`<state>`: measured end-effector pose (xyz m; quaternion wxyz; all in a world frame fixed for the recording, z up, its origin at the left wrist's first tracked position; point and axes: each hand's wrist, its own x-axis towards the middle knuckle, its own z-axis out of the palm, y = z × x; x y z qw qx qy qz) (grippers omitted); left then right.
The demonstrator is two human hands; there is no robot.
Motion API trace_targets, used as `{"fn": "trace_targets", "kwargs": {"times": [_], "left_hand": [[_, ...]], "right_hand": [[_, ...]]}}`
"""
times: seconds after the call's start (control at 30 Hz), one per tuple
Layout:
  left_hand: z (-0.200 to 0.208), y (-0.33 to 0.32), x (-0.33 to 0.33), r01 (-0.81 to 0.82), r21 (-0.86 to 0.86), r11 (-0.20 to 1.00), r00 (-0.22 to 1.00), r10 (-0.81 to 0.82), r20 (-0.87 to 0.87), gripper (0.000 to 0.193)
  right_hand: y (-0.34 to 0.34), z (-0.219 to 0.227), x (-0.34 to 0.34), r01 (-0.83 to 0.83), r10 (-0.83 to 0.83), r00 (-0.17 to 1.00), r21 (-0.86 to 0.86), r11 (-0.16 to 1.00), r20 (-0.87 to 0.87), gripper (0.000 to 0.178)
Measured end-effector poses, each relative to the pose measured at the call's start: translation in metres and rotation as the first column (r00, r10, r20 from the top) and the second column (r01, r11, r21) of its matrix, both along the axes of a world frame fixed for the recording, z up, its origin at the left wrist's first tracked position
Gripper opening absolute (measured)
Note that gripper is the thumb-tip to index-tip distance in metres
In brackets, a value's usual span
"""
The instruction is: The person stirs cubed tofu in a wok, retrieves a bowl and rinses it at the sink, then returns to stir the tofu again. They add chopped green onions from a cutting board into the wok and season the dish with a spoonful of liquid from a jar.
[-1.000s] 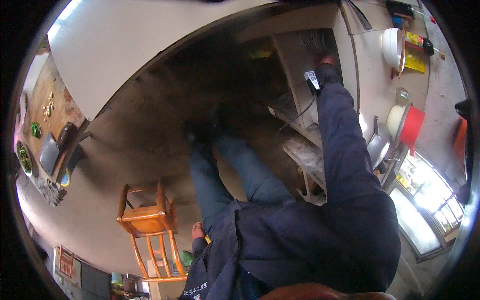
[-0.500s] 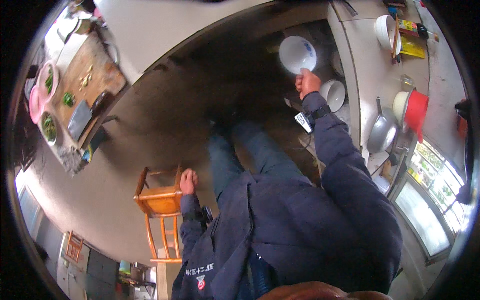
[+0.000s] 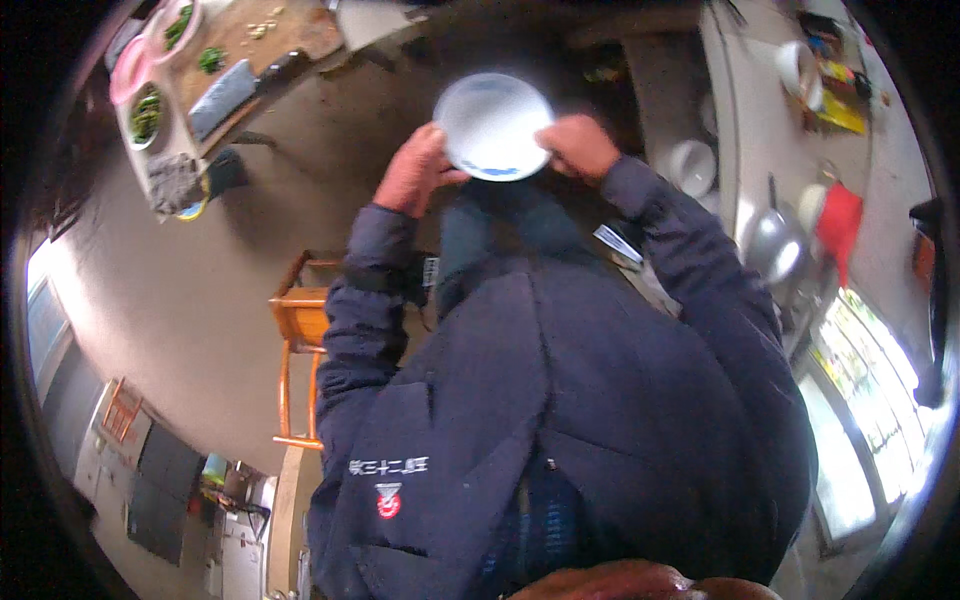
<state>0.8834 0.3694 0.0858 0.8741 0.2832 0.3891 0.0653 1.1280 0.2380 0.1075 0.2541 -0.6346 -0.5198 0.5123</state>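
Between my hands a round white bowl [image 3: 493, 120] with blue markings along its near edge is held up in front of my body. My left hand [image 3: 415, 172] is closed on the bowl's left edge, with some fingers passing toward its underside. At the right edge of the bowl, my right hand [image 3: 582, 148] pinches the rim, its fingers curled. The inside of the bowl looks plain white and I make out nothing in it.
A table at upper left bears a cutting board [image 3: 290, 35], a cleaver [image 3: 225, 98] and a bowl of greens [image 3: 146, 115]. A wooden chair [image 3: 303, 316] stands by my left arm. To the right are another white bowl [image 3: 692, 167], a pan [image 3: 775, 245] and a red container [image 3: 840, 222].
The white bowl has moved left from the shelf area to in front of me. My left hand has left the chair and taken hold of the bowl's other side.
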Motion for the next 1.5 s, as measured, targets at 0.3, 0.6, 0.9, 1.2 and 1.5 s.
{"fn": "trace_targets", "kwargs": {"times": [0.3, 0.6, 0.9, 1.2, 1.5], "left_hand": [[0.019, -0.019, -0.024, -0.27, 0.154, 0.95, 0.963, 0.266, 0.052, 0.05], [0.043, -0.015, -0.02, -0.317, 0.156, 0.936, 0.939, 0.286, 0.191, 0.057], [0.072, -0.045, -0.006, -0.352, 0.049, 0.935, 0.915, 0.333, 0.228, 0.072], [0.087, -0.097, 0.03, -0.275, -0.008, 0.961, 0.949, 0.273, 0.158, 0.061], [0.091, -0.133, 0.119, 0.162, 0.134, 0.978, 0.941, -0.194, 0.277, 0.068]], "right_hand": [[0.022, 0.024, -0.043, 0.224, -0.238, 0.97, -0.196, 0.955, -0.054, 0.041], [0.03, 0.066, -0.048, 0.327, -0.414, 0.823, -0.27, 0.906, -0.39, 0.051], [0.015, 0.094, -0.044, 0.335, -0.416, 0.749, -0.246, 0.909, -0.516, 0.056], [-0.037, 0.085, -0.003, 0.249, -0.446, 0.746, -0.413, 0.876, -0.494, 0.052], [-0.144, 0.074, 0.05, 0.637, -0.64, 0.423, -0.292, 0.713, -0.641, 0.041]]}}
